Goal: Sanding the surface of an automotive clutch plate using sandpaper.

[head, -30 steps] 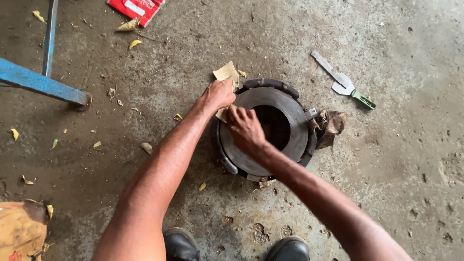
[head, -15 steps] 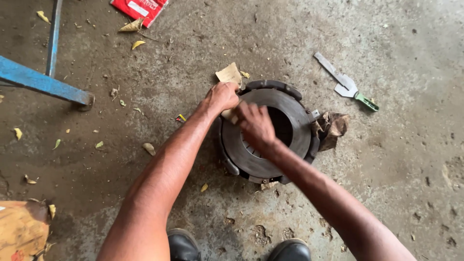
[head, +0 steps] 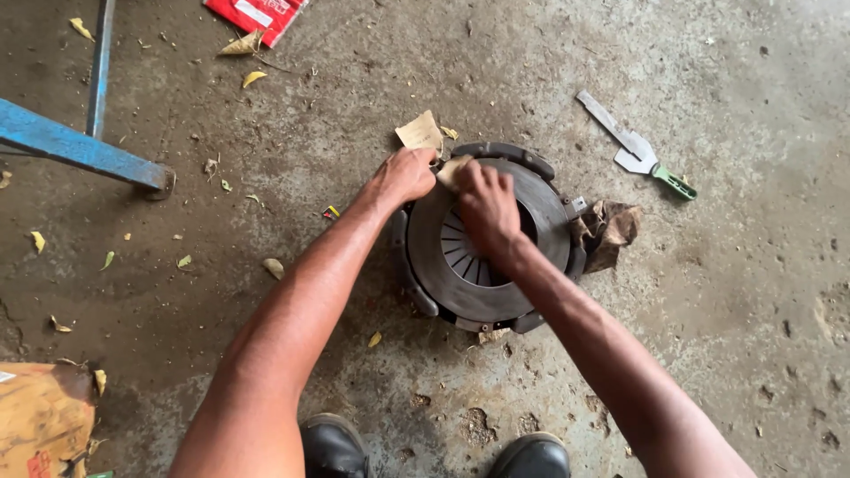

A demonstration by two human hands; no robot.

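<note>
A flat red packet is seen at 11 o'clock; the tan paper scrap on the round clutch plate is gripped by the closed left hand and pressed under the curled right hand.

Both bare arms stretch up from the bottom of the frame and meet just above centre. Left hand is a closed fist, knuckles up, at centre-left. Right hand presses palm-down just beside it, fingers curled, wrists nearly touching.
</note>
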